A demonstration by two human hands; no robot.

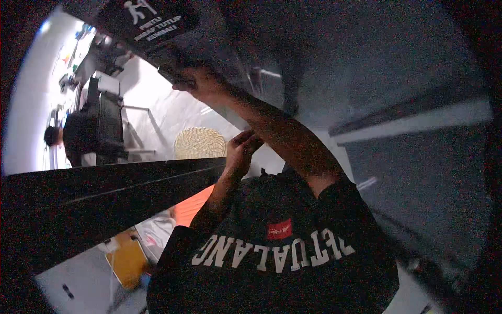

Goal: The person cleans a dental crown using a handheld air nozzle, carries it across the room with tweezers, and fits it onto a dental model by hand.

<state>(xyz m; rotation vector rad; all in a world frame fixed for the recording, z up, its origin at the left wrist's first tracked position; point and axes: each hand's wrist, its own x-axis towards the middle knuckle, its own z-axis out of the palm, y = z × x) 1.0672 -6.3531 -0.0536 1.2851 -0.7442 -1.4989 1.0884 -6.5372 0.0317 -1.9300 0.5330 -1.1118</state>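
My right hand (pixel 204 83) reaches up and across to the edge of a dark door (pixel 209 26), which carries a white-lettered sign (pixel 157 23). Its fingers are curled round the door at the edge; whether they hold a handle or the edge itself is too dark to tell. Lower down, in front of my chest, is my left hand (pixel 241 152), with its fingers bent inward. Anything inside those fingers is hidden. A dark horizontal frame or ledge (pixel 120 188) runs from the left to just beside my left wrist.
Through the opening, a round woven mat or seat (pixel 200 142) shows on a pale floor (pixel 167 112). A person in dark clothes (pixel 83 136) is at the left by dark furniture (pixel 110 120). Below the ledge are an orange item (pixel 194 205) and a yellow one (pixel 127 260).
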